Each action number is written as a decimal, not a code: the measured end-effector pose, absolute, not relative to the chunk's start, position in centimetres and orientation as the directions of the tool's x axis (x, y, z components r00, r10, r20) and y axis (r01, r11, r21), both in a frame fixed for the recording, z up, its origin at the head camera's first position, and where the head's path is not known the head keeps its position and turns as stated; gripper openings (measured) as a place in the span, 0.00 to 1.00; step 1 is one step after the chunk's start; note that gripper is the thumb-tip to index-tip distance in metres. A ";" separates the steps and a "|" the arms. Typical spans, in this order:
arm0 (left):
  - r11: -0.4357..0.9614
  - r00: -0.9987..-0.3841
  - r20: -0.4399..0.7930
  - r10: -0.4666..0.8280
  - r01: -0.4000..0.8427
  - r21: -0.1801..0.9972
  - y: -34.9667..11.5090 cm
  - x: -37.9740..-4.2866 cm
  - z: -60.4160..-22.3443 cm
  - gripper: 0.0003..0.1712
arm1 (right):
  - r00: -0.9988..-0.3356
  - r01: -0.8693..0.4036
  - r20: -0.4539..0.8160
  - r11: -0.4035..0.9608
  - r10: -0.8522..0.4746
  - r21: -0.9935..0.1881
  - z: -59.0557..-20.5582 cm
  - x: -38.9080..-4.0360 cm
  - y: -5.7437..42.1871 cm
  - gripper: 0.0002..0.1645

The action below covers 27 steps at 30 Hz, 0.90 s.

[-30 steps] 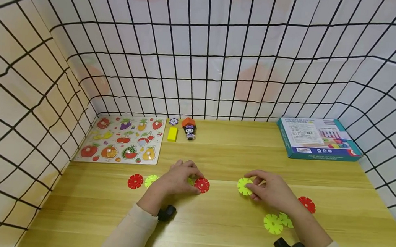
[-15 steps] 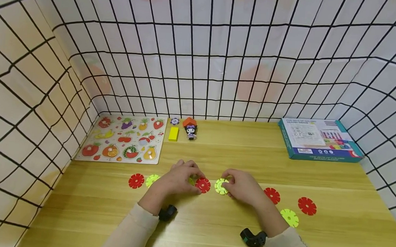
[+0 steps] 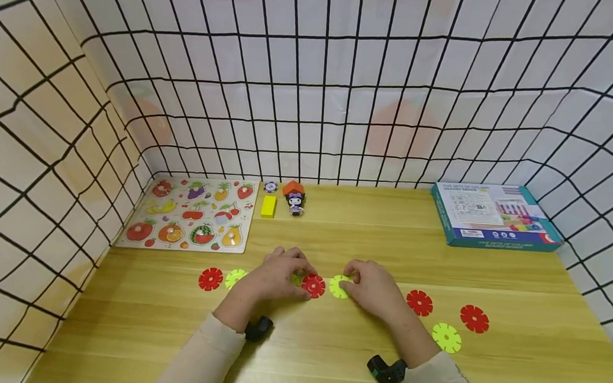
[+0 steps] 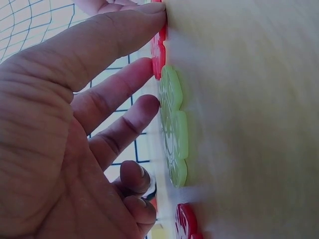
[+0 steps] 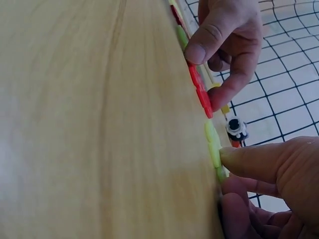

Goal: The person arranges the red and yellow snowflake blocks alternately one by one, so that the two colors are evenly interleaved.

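In the head view my left hand [image 3: 278, 277] holds a red notched plastic disc [image 3: 313, 286] flat on the table, thumb at its near edge and a fingertip at its far edge. My right hand [image 3: 377, 288] pinches a yellow-green notched disc [image 3: 338, 287] just right of the red one, a small gap between them. The right wrist view shows the thumb on that yellow-green disc [image 5: 213, 144]. Another yellow-green disc [image 4: 174, 129] lies under my left fingers, mostly hidden in the head view. Farther left in the row are a yellow-green disc [image 3: 235, 278] and a red disc [image 3: 211, 279].
Loose on the right lie two red discs, one nearer [image 3: 419, 303] and one farther right [image 3: 474, 319], plus a yellow-green disc [image 3: 446, 338]. Behind stand a fruit puzzle board [image 3: 187, 214], a yellow block [image 3: 268, 206], a small figurine [image 3: 295, 204] and a boxed toy set [image 3: 497, 217]. Wire mesh surrounds the table.
My right hand has moved left with the yellow-green disc, bringing it close beside the red one, then shifted only slightly. My left hand stays in place on the red disc.
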<state>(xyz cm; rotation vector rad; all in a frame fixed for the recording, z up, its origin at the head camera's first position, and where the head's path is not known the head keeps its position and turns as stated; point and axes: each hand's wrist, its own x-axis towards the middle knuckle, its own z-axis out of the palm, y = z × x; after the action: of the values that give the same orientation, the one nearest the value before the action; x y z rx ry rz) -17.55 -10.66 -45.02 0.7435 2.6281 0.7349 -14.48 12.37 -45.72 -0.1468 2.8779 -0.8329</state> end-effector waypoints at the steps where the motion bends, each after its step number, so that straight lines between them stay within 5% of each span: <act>1: 0.733 -0.817 -0.151 0.557 0.398 0.551 -10.7 -17.6 -45.0 0.23 | -0.985 -0.054 -0.108 0.841 -0.132 -0.539 -45.7 -14.5 12.3 0.10; 13: 0.712 -0.795 -0.109 0.597 0.462 0.530 -10.6 -17.6 -45.0 0.26 | -0.948 0.018 -0.214 0.630 -0.236 -0.776 -44.4 -14.0 15.3 0.13; 27: 0.686 -0.744 -0.093 0.661 0.551 0.475 -7.2 -17.8 -44.8 0.33 | -0.945 -0.069 -0.176 0.696 -0.275 -0.715 -42.9 -12.5 24.5 0.18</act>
<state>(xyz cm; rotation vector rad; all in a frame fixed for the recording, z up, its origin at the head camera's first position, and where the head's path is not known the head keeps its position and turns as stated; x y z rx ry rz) -17.75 -7.25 -44.77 0.9691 2.6424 0.6212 -12.48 24.45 -42.88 -0.2738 2.6368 -1.0955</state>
